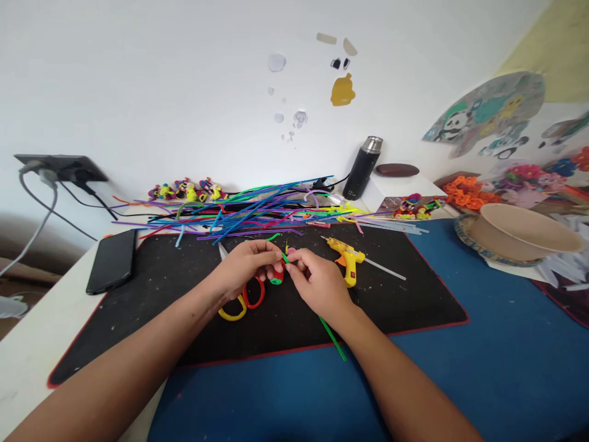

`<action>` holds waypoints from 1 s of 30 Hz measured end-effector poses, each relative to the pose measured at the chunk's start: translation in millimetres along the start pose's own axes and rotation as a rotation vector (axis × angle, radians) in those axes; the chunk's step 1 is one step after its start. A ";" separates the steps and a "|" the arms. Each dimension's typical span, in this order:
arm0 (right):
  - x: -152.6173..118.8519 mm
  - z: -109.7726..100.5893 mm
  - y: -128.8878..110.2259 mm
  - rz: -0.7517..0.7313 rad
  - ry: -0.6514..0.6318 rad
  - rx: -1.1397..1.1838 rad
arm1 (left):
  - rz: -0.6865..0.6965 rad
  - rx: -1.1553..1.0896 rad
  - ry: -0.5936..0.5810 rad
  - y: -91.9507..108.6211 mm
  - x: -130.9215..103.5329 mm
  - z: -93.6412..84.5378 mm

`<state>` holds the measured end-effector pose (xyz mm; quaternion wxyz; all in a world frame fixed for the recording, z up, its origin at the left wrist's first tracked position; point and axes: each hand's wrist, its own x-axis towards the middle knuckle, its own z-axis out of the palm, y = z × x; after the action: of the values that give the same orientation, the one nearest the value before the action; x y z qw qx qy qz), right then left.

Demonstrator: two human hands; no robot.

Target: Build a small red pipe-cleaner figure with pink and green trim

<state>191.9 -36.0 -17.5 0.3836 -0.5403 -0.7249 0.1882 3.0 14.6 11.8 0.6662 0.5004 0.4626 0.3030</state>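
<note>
My left hand (251, 264) and my right hand (319, 279) meet over the black mat, fingertips pinching a green pipe cleaner (332, 337) between them. One length of it trails out below my right hand toward the mat's front edge. Just under my left fingertips is a small red and green piece (277, 279); whether the fingers touch it I cannot tell. Scissors (234, 309) with red and yellow handles lie partly hidden beneath my left hand. A yellow glue gun (348, 261), a clear glue stick in its back, rests right of my right hand.
Behind the black mat (391, 307) spreads a pile of coloured pipe cleaners (257, 209). A phone (111, 261) lies at left. A black flask (363, 167) stands by the wall near a white box (400, 187). At right sits a beige bowl (529, 227).
</note>
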 end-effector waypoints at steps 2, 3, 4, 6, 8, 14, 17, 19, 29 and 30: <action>-0.3 -0.5 -0.3 -0.005 0.011 -0.001 | -0.029 -0.042 0.008 -0.4 0.2 1.6; -0.4 -0.7 -0.5 -0.010 0.014 -0.001 | -0.041 -0.058 0.009 -0.9 0.5 2.1; -0.5 -0.8 -0.7 -0.014 0.016 -0.001 | -0.051 -0.070 0.007 -1.5 0.8 2.4; -0.4 -0.9 -1.0 -0.023 0.010 -0.002 | -0.063 -0.083 -0.001 -2.7 1.3 2.4; -0.2 -0.8 -1.1 -0.028 -0.001 -0.008 | -0.066 -0.081 -0.002 -3.6 1.4 2.2; 0.8 -1.0 0.3 -0.048 -0.021 -0.033 | -0.039 -0.007 -0.002 -2.4 0.2 2.6; 1.2 -2.2 0.3 -0.073 -0.041 -0.052 | -0.013 0.043 -0.011 -3.0 0.0 2.6; 1.4 -2.8 -0.1 -0.089 -0.058 -0.077 | 0.004 0.075 -0.023 -4.6 0.3 2.5; -0.1 -2.2 -0.9 -0.028 -0.027 0.012 | -0.017 -0.039 -0.004 -5.7 2.2 3.2; -0.1 -2.2 -0.9 -0.023 -0.030 0.009 | -0.018 -0.054 -0.005 -5.3 2.1 3.3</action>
<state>193.0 -36.7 -15.5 0.3773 -0.5274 -0.7358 0.1952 6.5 13.4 6.4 0.6835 0.4787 0.4570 0.3080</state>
